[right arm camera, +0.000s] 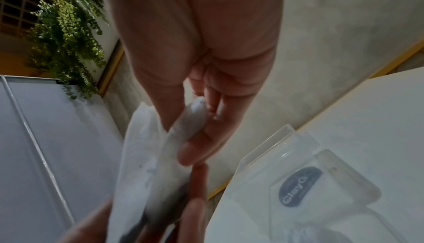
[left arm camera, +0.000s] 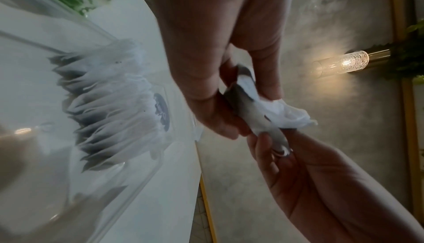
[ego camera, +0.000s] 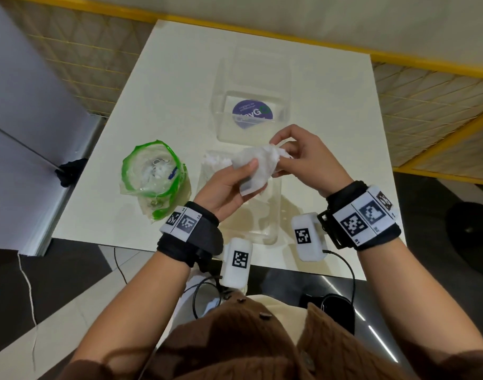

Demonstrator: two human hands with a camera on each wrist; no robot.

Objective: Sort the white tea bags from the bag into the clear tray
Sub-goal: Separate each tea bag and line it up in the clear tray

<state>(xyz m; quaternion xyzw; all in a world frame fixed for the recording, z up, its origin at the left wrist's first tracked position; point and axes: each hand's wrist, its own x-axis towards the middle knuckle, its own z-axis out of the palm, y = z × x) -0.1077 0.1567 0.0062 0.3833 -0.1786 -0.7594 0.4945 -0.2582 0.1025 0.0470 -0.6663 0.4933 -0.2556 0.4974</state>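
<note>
Green-rimmed bag (ego camera: 152,176) sits open at far left on the table (ego camera: 125,105), a few white tea bags inside. Left hand (ego camera: 226,187) pinches the near end of a tea bag clump (ego camera: 258,165), right hand (ego camera: 303,157) pinches the far crumpled end, so its long axis runs diagonally between them. Clump hangs directly over the clear tray (ego camera: 265,237), where a row of tea bags (left arm camera: 114,105) stands at the far end; placing looks like a straight drop, left hand nearer.
</note>
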